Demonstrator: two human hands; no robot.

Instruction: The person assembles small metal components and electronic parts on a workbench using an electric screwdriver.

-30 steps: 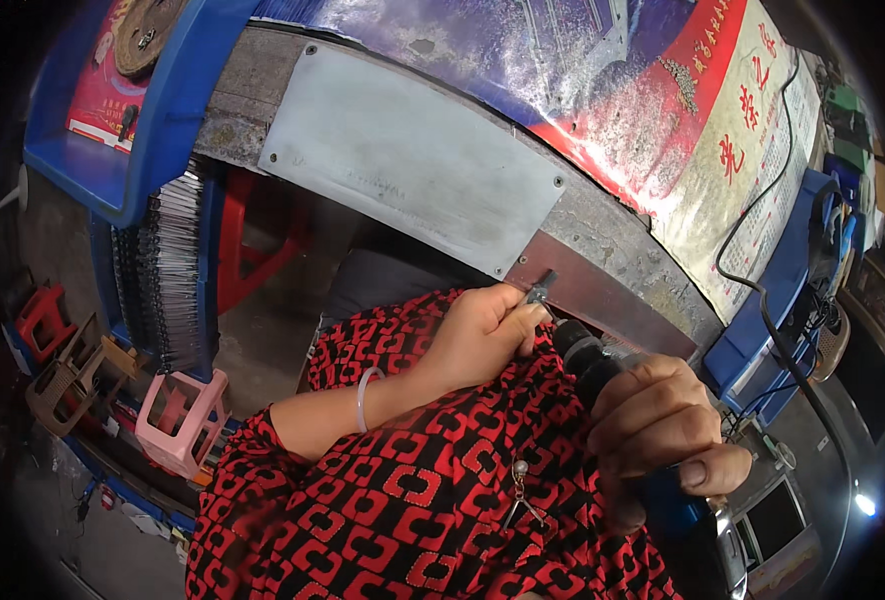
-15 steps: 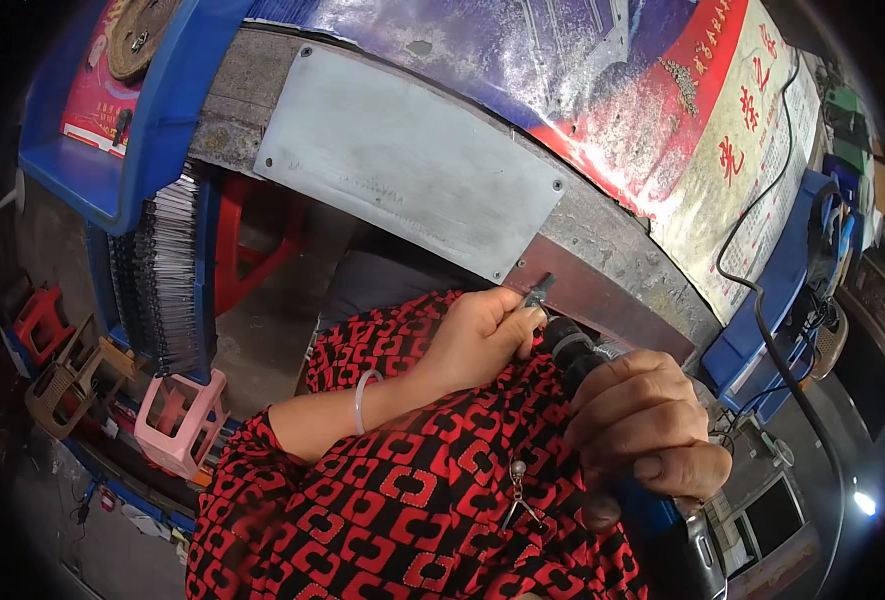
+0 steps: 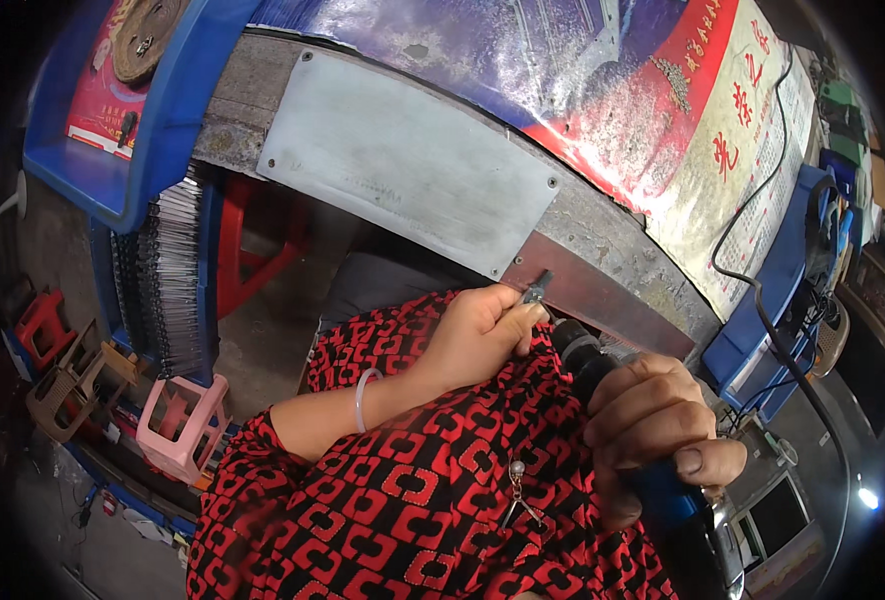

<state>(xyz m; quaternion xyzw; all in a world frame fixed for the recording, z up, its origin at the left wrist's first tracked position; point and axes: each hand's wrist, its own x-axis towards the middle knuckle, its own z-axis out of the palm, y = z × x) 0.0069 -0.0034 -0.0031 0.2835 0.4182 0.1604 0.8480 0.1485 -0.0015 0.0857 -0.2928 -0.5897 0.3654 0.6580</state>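
With the left hand pinching a small metal part near frame centre and the right hand gripping the blue-and-black power tool at lower right, hold both steadily aligned near the bench.

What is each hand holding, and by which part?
Left hand: a small metal piece, pinched below its dark tip. Right hand: a drill-like power tool, around its body.

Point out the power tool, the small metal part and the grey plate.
Power tool [image 3: 671, 498]: head view, blue section of its body.
Small metal part [image 3: 534, 295]: head view, shiny section below its dark tip.
Grey plate [image 3: 408, 165]: head view, middle of its flat face.
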